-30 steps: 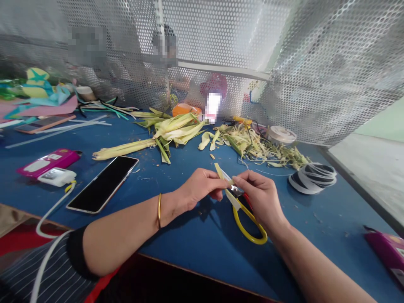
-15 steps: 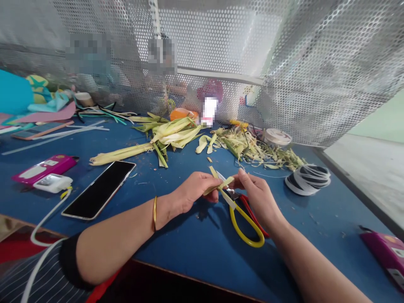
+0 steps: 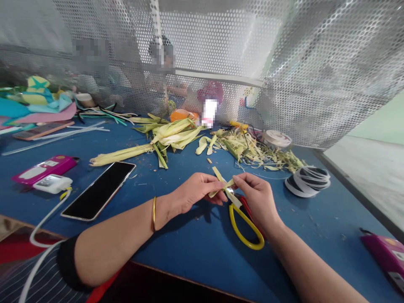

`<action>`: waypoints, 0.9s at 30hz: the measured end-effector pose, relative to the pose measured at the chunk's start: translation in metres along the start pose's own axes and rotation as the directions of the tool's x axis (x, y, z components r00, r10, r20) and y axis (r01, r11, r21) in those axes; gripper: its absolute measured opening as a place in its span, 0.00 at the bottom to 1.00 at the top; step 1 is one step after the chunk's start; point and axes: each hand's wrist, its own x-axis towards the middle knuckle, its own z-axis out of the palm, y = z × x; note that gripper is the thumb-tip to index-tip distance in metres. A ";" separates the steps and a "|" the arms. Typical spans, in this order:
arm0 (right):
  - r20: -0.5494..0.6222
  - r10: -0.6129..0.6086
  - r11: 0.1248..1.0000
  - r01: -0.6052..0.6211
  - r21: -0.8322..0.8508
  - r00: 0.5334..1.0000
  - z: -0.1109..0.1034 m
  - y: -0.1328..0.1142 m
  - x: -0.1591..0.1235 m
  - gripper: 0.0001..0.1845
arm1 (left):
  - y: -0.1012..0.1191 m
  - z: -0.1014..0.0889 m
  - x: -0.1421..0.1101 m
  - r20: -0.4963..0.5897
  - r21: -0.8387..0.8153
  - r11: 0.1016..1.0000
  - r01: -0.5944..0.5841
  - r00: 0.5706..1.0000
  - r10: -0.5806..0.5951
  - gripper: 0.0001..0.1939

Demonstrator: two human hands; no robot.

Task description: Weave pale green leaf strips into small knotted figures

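Pale green husk strips lie crossed over each other above the table. My left hand pinches them at the crossing between thumb and fingers. From the other side, my right hand grips the short end of one strip with thumb and forefinger. Beneath the strips and my right hand rest scissors with one yellow and one red handle; the blades are mostly hidden. Beyond my hands lies a bundle of corn husks, with a heap of shredded husk scraps to its right.
At left are a phone, a magenta device and a white device with a cable. A coil of white strip and another magenta device are at right. Perforated sheeting closes the back, with people behind it.
My right thumb and forefinger have closed on a strip end. The left hand and crossed strips have shifted slightly right. The scissors stay on the table.
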 end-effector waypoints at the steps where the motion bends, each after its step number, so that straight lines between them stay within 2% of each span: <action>1: -0.004 0.000 1.000 0.000 0.009 1.000 -0.001 0.000 0.001 0.17 | 0.000 -0.001 0.000 0.034 -0.004 1.000 -0.011 0.999 0.011 0.13; 5: -0.020 0.000 1.000 0.000 0.010 1.000 -0.004 0.003 0.004 0.17 | 0.002 -0.004 0.000 0.158 -0.002 1.000 -0.017 0.987 0.017 0.11; 8: 0.010 0.041 0.997 -0.041 0.059 0.999 -0.003 0.008 0.007 0.18 | 0.002 -0.006 0.000 0.189 0.013 1.000 0.003 0.982 -0.005 0.13; 12: 0.026 0.082 0.981 -0.086 0.174 0.996 -0.003 0.006 0.009 0.22 | 0.002 -0.009 0.002 0.115 -0.026 1.000 0.011 0.993 -0.008 0.14; 14: 0.045 0.073 0.986 -0.078 0.147 0.996 -0.003 0.001 0.007 0.26 | 0.002 -0.011 0.003 0.042 -0.065 0.998 0.000 0.999 0.002 0.15; 16: 0.118 0.029 0.997 -0.037 0.065 0.993 -0.003 -0.002 0.004 0.26 | 0.003 -0.012 0.003 -0.046 -0.092 0.996 -0.016 0.999 0.012 0.17; 19: 0.195 -0.059 0.995 0.073 -0.064 0.979 -0.001 -0.003 -0.001 0.20 | 0.004 -0.010 0.003 -0.135 -0.098 0.995 -0.033 0.991 0.019 0.18; 24: 0.134 -0.212 0.927 0.243 -0.285 0.968 0.000 0.001 -0.004 0.16 | 0.003 -0.004 0.004 -0.200 -0.017 0.999 -0.049 0.979 0.044 0.15; 27: 0.120 -0.349 0.835 0.367 -0.411 0.929 -0.002 0.002 -0.005 0.14 | 0.004 -0.004 0.004 -0.222 0.008 0.999 -0.046 0.974 0.046 0.18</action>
